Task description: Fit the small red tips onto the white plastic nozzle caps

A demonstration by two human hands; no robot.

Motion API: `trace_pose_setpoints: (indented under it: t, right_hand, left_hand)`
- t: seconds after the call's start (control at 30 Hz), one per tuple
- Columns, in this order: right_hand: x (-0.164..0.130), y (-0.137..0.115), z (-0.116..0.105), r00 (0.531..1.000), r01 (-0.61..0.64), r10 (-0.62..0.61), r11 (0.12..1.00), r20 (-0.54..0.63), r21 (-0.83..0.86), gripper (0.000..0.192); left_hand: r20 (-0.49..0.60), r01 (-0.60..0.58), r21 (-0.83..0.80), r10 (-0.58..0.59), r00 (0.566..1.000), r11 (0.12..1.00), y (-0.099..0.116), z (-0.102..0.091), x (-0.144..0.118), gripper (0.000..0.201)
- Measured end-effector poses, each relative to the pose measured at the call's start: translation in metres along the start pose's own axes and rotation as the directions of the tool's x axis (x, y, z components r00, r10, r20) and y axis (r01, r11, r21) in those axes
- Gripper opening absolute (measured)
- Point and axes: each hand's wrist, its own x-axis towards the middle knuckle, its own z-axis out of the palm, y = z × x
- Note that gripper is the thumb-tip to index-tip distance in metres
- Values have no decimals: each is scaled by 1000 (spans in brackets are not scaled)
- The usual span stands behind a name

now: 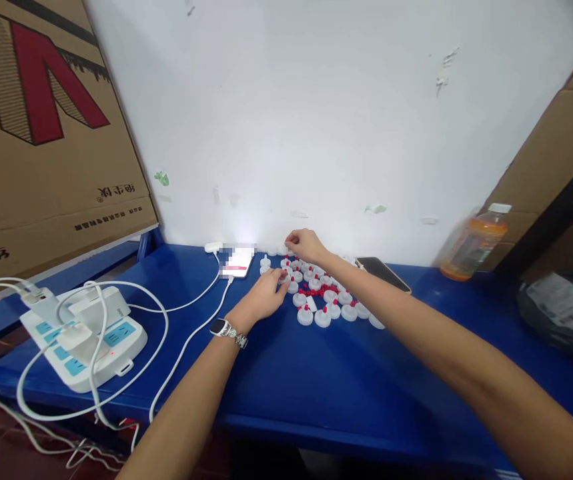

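Many round white plastic caps with nozzles, most with red tips, stand grouped on the blue table. Among them lies a small pile of loose red tips. My left hand, with a watch on its wrist, is at the left edge of the group, its fingers closed around a cap that they partly hide. Farther back, near the wall, my right hand is held in a pinch over the rear caps. What lies between its fingertips is too small to make out.
A lit phone with a charging cable lies left of the caps. On the left is a power strip with plugs and looping white cables. A dark phone, an orange drink bottle and a black bag are on the right.
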Motion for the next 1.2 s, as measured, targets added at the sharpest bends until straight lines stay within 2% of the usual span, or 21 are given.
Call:
trace_pose_setpoints:
  t: [0.2,0.3,0.4,0.5,0.67,0.83,0.93,1.0,1.03,1.1,1.2]
  right_hand:
    - [16,-14,23,976,120,-92,984,199,-134,15]
    - [19,-17,23,958,154,-95,967,272,-205,13]
    - [22,-16,18,946,168,-83,953,315,-251,10]
    - [22,-18,17,941,178,-82,944,327,-276,9]
    - [17,-36,29,955,190,-120,950,273,-246,30]
    - [6,-44,37,952,203,-161,969,258,-142,11]
    - [-9,-40,28,971,156,-146,987,187,-37,12]
    - [-24,-35,17,982,118,-139,980,131,159,14]
    - [-33,-33,11,984,105,-138,958,110,267,15]
    - [-53,-27,-1,987,96,-141,910,84,403,19]
    - [-79,-18,-14,994,80,-101,923,37,377,27]
  left_hand:
    - [71,14,-19,-12,997,1000,4,-14,-3,31]
    - [75,67,-6,-67,995,998,-8,-21,-1,26]
    - [0,150,51,-150,989,987,-25,-25,1,20]
    - [-67,206,67,-201,977,976,-39,-23,1,16]
    - [-107,238,78,-230,967,968,-50,-18,1,13]
    - [-135,247,104,-232,963,964,-45,-17,0,11]
    - [-236,203,145,-166,957,968,-32,-19,-2,36]
    - [-298,107,163,-54,953,981,-21,-20,-2,55]
    - [-290,41,155,6,957,987,-16,-20,-2,58]
    - [-198,-84,88,101,975,993,-7,-19,-2,51]
    - [-70,-157,-22,155,985,987,0,-15,0,32]
